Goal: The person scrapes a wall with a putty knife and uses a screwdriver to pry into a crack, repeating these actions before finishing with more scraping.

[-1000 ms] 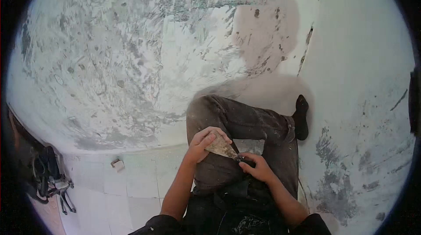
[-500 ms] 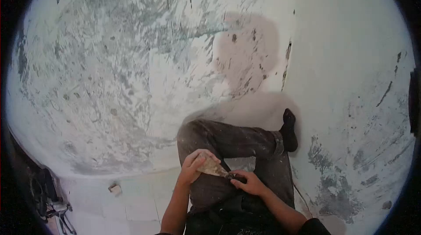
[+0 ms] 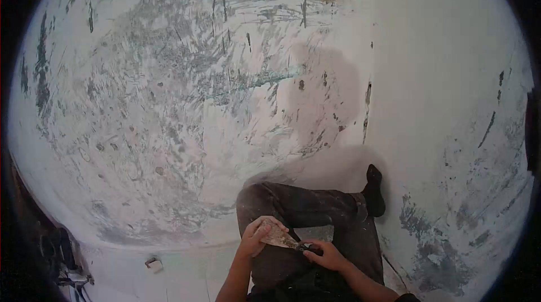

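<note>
1. Our right hand [image 3: 328,255] is closed tight round the dark handle of a scraper [image 3: 280,238], low over our lap.
2. Our left hand [image 3: 256,238] is half curled, thumb and fingers pinching the wide blade.
3. The scraper lies between the two hands and touches both. Its long axis runs from the right hand up and left to the left hand, handle end rightward, blade end leftward.
4. Just beyond both hands is our bent knee [image 3: 293,206] in dusty dark trousers.
5. Past the right hand, a foot [image 3: 375,190] in a black sock rests by the wall.
6. Well left of the left hand, a small block [image 3: 153,264] lies on the tiled floor [image 3: 186,271].
7. Farthest off, the scraped white wall [image 3: 169,105] rises ahead of both hands.
</note>
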`<move>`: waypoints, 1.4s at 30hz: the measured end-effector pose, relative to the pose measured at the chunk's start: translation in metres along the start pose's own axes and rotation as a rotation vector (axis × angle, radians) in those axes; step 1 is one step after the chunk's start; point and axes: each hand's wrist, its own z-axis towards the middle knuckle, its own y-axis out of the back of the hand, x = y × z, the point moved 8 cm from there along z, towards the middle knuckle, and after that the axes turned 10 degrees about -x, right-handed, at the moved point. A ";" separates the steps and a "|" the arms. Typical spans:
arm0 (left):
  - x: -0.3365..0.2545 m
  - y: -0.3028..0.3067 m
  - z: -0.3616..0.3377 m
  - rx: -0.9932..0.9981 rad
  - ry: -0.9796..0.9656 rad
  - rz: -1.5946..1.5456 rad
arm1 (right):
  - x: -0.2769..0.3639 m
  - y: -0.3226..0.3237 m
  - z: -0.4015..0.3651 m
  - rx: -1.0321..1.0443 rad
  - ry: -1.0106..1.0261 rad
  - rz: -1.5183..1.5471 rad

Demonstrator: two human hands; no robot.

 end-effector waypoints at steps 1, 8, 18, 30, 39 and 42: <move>0.001 0.000 0.000 0.004 -0.002 0.000 | 0.003 0.000 0.000 -0.003 0.034 0.013; 0.004 0.003 0.001 0.006 0.003 -0.013 | 0.002 0.000 0.001 -0.019 0.052 -0.026; -0.001 -0.004 0.002 0.037 -0.042 -0.011 | 0.023 -0.002 -0.004 0.031 0.115 0.055; -0.001 -0.003 0.003 0.013 -0.052 0.005 | 0.030 -0.001 -0.008 0.038 0.160 0.006; -0.008 -0.014 0.004 -0.014 -0.038 -0.027 | 0.030 0.013 -0.008 -0.178 0.253 -0.073; -0.008 -0.017 0.002 0.038 -0.032 -0.005 | 0.031 0.015 -0.009 -0.194 0.266 -0.056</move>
